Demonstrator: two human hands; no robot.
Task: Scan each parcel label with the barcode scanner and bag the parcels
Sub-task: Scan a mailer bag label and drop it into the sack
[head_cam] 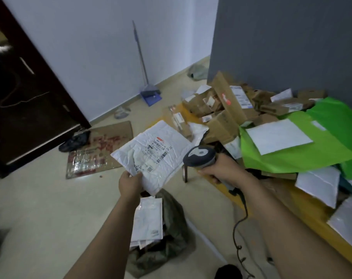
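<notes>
My left hand (130,183) pinches the near corner of a white padded parcel (151,156) and holds it up over the floor, its printed label (160,151) facing me. My right hand (225,170) grips the handle of a grey barcode scanner (199,157), whose head sits just right of the label. The scanner's black cable (239,228) hangs down toward the floor. Below my left arm, an olive-green bag (171,234) lies open on the floor with white parcels (149,220) sticking out of it.
To the right, a yellow table (304,226) carries a heap of cardboard boxes (227,105), green mailers (291,156) and white mailers (318,184). A flattened cardboard sheet (98,150), a dustpan with a broom (150,93) and a dark door (26,93) lie to the left.
</notes>
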